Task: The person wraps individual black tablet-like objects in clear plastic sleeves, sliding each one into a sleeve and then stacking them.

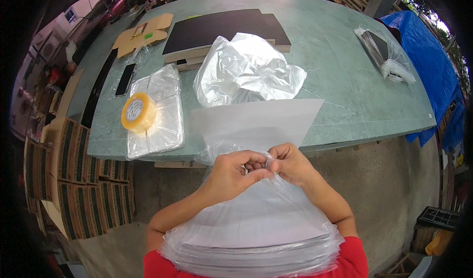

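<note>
A clear plastic bag [256,214] with a thick layered stack of pale sheets inside lies against my red shirt. My left hand [234,172] is closed, thumb and fingers pinching the gathered plastic above the stack. Right beside it my right hand [291,164] pinches the same plastic, the two hands' fingertips almost touching. Just beyond my hands a flat white sheet [266,120] rests at the table's near edge. Behind that sheet sits a crumpled heap of shiny, see-through plastic [246,73]. What exactly lies between my fingertips is partly hidden.
On the green table [345,91] are a roll of clear tape [139,112] on a pack of plastic bags [167,98], a phone [125,79], dark boards [212,29], cut cardboard [143,34] and a bagged bundle [380,51]. Folded cartons [88,189] stand at left; blue tarp [419,46] hangs right.
</note>
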The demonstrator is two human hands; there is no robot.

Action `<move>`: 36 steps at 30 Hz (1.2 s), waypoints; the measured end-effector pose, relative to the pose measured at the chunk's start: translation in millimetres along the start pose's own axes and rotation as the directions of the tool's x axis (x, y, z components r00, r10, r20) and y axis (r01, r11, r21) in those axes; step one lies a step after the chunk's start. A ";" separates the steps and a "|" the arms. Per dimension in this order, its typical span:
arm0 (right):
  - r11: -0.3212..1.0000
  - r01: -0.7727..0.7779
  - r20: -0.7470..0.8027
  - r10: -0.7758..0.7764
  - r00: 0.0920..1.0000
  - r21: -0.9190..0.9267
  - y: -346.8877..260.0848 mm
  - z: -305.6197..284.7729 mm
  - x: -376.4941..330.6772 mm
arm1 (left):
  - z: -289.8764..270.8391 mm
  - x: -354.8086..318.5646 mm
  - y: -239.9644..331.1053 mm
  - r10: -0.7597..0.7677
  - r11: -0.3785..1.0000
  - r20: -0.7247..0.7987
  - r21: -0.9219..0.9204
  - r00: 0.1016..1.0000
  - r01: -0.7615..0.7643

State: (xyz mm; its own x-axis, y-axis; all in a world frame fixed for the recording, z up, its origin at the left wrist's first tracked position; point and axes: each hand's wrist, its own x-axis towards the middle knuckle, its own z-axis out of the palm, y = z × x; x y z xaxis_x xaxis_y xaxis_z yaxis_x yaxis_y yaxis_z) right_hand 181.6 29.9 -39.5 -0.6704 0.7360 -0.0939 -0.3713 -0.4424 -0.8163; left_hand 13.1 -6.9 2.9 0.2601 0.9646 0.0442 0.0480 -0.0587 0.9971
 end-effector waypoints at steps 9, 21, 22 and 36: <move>0.998 0.058 -0.021 -0.057 0.998 0.035 -5.5 -13.5 -14.2 | -109.3 -14.5 12.8 0.407 0.819 -0.617 0.573 0.673 0.031; 0.918 0.162 -0.108 -0.214 0.971 -0.362 -42.2 6.3 16.5 | -11.5 7.6 -1.1 0.108 0.990 -0.156 0.105 0.982 -0.092; 0.992 0.112 -0.155 -0.102 0.983 0.057 -41.7 -6.3 20.1 | -6.7 5.4 -0.7 -0.182 0.976 -0.296 -0.166 0.938 0.137; 0.650 0.304 0.638 0.365 0.678 -0.696 -43.6 26.7 -25.2 | -37.4 7.9 86.5 -0.131 0.789 0.671 0.517 0.729 -0.334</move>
State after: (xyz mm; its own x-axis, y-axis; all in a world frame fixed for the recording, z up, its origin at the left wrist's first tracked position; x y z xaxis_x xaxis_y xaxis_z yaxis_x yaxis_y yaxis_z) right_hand 197.6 17.0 13.6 -0.9999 0.0108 0.0016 0.0016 0.2930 -0.9561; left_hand -16.7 5.3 91.8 0.8309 0.5385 -0.1397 0.4491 -0.5011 0.7397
